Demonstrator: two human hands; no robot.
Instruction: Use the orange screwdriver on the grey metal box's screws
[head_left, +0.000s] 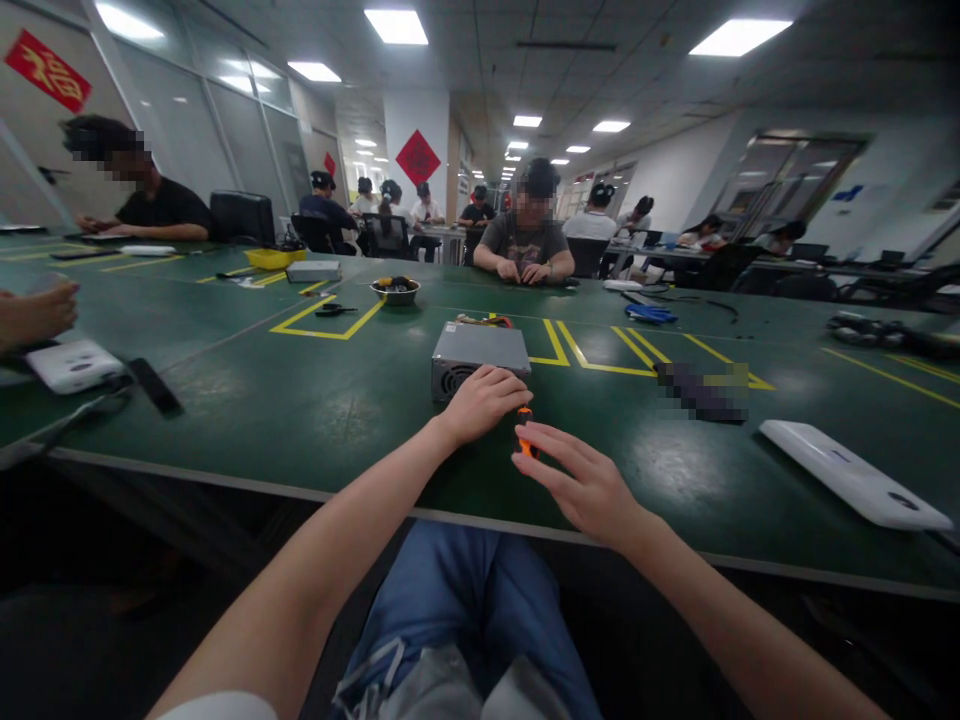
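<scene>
Head view, looking down the long green desk marked with yellow tape outlines. Left hand lies flat and relaxed on the near edge of a grey metal power supply unit, fingers together, not wrapped around it. The unit's fan grille faces the lower left, and coloured wires show at its far end. Right hand is half open, fingers spread and reaching left. Its fingertips are at a small orange-and-black tool, which sits on the desk between the two hands, just beside the unit. Cannot tell whether the right hand has hold of it.

Around them: a white flat case at lower right; a pixelated object right of centre; a steel bowl of small parts and black-handled scissors beyond the unit; a yellow tray further up left. A white device sits at the left edge, beside a co-worker's hand. Across the desk, a co-worker's hands work at the far side.
</scene>
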